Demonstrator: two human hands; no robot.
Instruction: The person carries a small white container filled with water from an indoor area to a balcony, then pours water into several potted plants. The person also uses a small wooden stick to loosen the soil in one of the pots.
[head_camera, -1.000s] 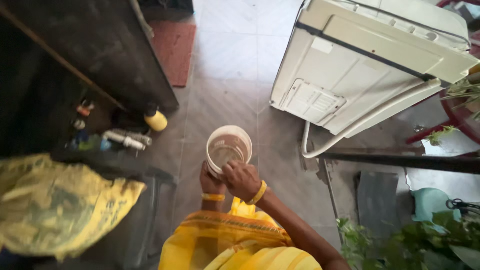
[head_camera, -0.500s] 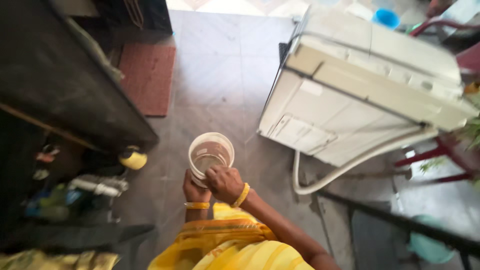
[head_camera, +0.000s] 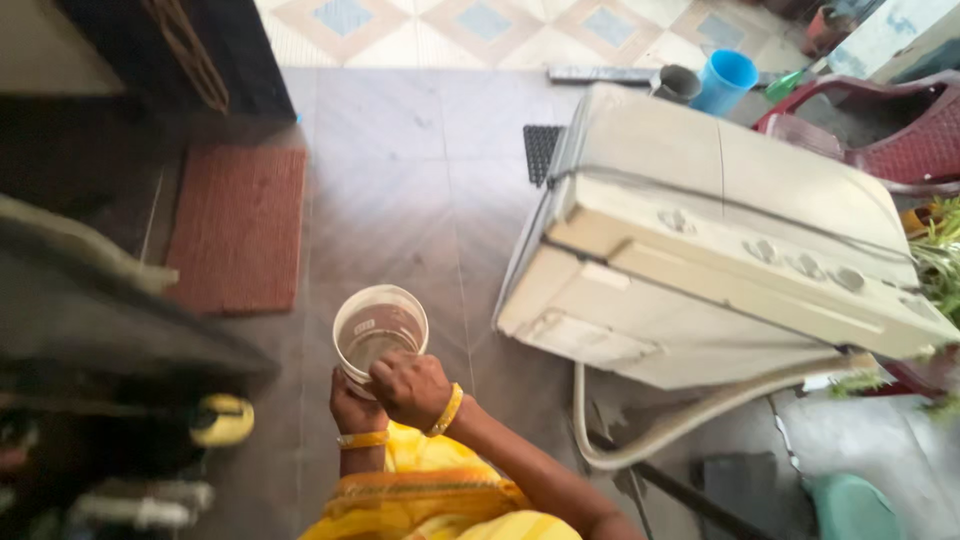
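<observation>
Over a grey tiled floor (head_camera: 420, 180), from left to right: a red doormat (head_camera: 238, 228) lies by a dark cabinet, and a yellow bottle (head_camera: 222, 420) stands lower down. At centre, a white bucket (head_camera: 379, 330) with some water inside is held upright in front of the body. Beneath its near side, the left hand (head_camera: 352, 408) curls its fingers around the wall; the right hand (head_camera: 408, 388) grips the near rim, fingers pressed together. A cream washing machine (head_camera: 720, 250) stands to the right.

Low in the frame's centre, both hands, left hand (head_camera: 352, 408) and right hand (head_camera: 412, 388), grip a round white plastic bucket (head_camera: 380, 330) holding murky water. A cream washing machine (head_camera: 700, 270) fills the right side.
</observation>
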